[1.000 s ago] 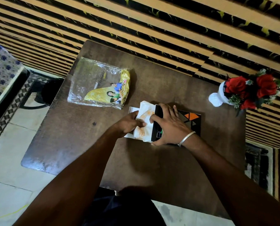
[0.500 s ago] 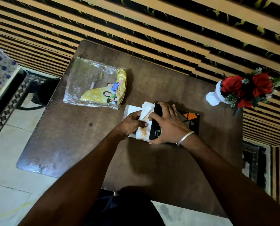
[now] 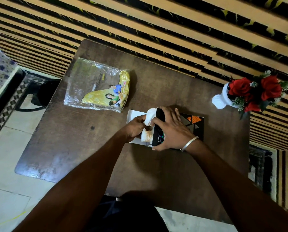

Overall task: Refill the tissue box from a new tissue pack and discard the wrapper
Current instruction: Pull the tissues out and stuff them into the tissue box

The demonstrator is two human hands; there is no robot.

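Note:
A black tissue box (image 3: pixel 194 121) with orange and grey triangles lies on its side on the brown table (image 3: pixel 82 148). My right hand (image 3: pixel 170 129) grips the box near its open left end. White tissues (image 3: pixel 148 129) with orange print stick out of that end, and my left hand (image 3: pixel 134 128) is closed on them, pressed against the opening. A white flap or sheet (image 3: pixel 133 114) shows behind my left hand. The empty clear and yellow wrapper (image 3: pixel 98 87) lies flat on the table, up and to the left of the box.
A white vase with red artificial roses (image 3: pixel 252 92) stands at the table's right edge. A striped wall runs behind the table. Tiled floor lies to the left, with a dark stool (image 3: pixel 44 92) beside the table's left edge.
My left hand has pushed the tissues further into the box, so less white shows outside. My right hand stays on the box. The wrapper has not moved.

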